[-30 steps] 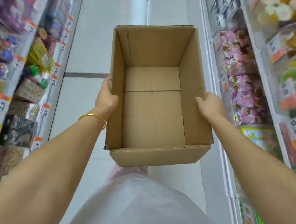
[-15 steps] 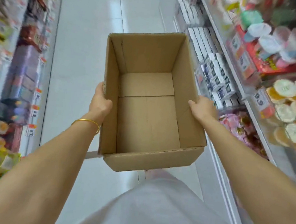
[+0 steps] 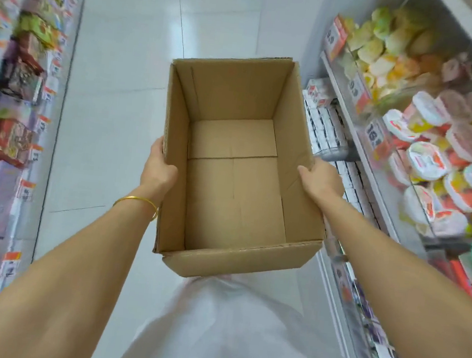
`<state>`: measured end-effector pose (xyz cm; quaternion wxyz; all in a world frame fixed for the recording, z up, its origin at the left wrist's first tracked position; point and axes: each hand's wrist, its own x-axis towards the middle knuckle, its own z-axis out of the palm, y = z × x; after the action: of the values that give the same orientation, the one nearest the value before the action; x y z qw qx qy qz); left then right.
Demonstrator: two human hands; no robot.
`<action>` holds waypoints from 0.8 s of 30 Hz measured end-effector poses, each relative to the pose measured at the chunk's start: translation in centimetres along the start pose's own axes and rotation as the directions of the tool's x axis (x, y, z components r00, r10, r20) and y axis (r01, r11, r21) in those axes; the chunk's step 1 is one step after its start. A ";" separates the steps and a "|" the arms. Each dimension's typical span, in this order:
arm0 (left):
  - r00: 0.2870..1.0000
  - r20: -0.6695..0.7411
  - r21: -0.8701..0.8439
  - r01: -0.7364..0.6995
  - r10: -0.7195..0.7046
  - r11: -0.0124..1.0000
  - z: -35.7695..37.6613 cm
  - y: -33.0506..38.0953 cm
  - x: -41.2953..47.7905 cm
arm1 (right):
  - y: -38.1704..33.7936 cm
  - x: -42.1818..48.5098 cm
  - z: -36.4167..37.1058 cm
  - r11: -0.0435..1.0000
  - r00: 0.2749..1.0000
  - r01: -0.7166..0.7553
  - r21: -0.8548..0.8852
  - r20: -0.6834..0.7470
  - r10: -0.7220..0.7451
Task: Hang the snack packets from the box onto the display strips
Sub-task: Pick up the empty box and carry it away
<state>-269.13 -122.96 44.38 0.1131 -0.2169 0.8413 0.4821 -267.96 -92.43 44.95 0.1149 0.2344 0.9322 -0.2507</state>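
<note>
Both hands grip an open cardboard box (image 3: 235, 199) at mid-frame: left hand (image 3: 158, 167) clasps its left wall, right hand (image 3: 320, 180) its right. Only bare cardboard shows inside.

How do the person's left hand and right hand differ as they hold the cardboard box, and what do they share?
The left hand grips the left wall of the cardboard box; the right hand grips its right wall. The left wrist wears a gold bangle; the right wrist is bare. The right hand's thumb lies plainly inside the box; the left hand's thumb is less clear. Shared: both hold the empty box at its rim.
</note>
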 end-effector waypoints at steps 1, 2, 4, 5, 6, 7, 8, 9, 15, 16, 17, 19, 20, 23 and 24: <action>1.000 0.007 0.011 0.009 -0.009 1.000 0.4 1.8 2.8 | -1.3 3.0 -0.2 1.000 1.000 -0.023 0.000 0.004 0.023; 1.000 0.012 0.026 0.015 -0.015 1.000 0.8 3.6 5.8 | -2.5 6.0 -0.5 0.999 0.999 -0.037 0.001 0.002 0.037; 0.998 0.037 0.058 0.039 -0.041 0.998 1.7 6.7 11.2 | -4.7 11.7 -0.7 0.998 0.998 -0.058 0.010 0.011 0.058; 0.997 0.038 0.074 0.060 -0.063 0.995 2.2 8.0 14.0 | -5.8 14.6 -0.6 0.998 0.998 -0.061 0.012 0.018 0.060; 0.997 0.031 0.085 0.074 -0.077 0.994 2.8 9.0 16.9 | -6.9 17.4 -0.3 0.998 0.998 -0.061 0.011 0.025 0.061; 0.996 0.017 0.088 0.090 -0.092 0.992 3.4 9.7 19.8 | -8.1 20.4 0.2 0.998 0.997 -0.064 0.014 0.032 0.064; 0.995 0.005 0.084 0.095 -0.096 0.992 4.2 10.2 22.8 | -9.2 23.6 1.1 0.998 0.998 -0.059 0.022 0.038 0.058; 0.996 -0.003 0.092 0.092 -0.093 0.991 4.9 10.5 25.7 | -10.4 26.7 2.1 0.998 0.998 -0.054 0.026 0.046 0.053; 0.981 -0.014 0.183 0.195 -0.196 0.963 11.1 6.9 44.2 | -14.8 47.3 12.4 0.999 0.992 -0.005 -0.053 0.127 0.012; 0.975 -0.007 0.193 0.218 -0.220 0.957 12.8 5.8 46.9 | -14.8 50.4 14.6 0.998 0.990 -0.006 -0.063 0.142 0.015; 0.971 -0.007 0.194 0.234 -0.237 0.953 14.6 4.6 49.6 | -14.7 53.4 17.0 0.998 0.987 -0.011 -0.066 0.158 0.022; 0.966 -0.012 0.174 0.256 -0.258 0.951 18.5 1.7 55.2 | -14.1 59.3 22.2 0.996 0.977 -0.048 -0.079 0.203 0.064; 0.962 -0.021 0.159 0.271 -0.272 0.949 20.5 0.1 57.9 | -13.6 61.9 24.5 0.993 0.971 -0.073 -0.090 0.223 0.092; 0.952 -0.018 0.140 0.306 -0.307 0.942 26.3 -4.2 64.6 | -11.8 68.4 30.9 0.984 0.961 -0.136 -0.112 0.224 0.159; 0.951 -0.007 0.123 0.308 -0.309 0.944 28.0 -5.5 66.3 | -11.0 70.2 32.6 0.980 0.962 -0.153 -0.130 0.208 0.178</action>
<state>-325.39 -118.23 -0.56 0.2053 -0.3355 0.8243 0.4072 -330.89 -91.18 -1.39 0.2505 0.2758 0.9036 -0.2116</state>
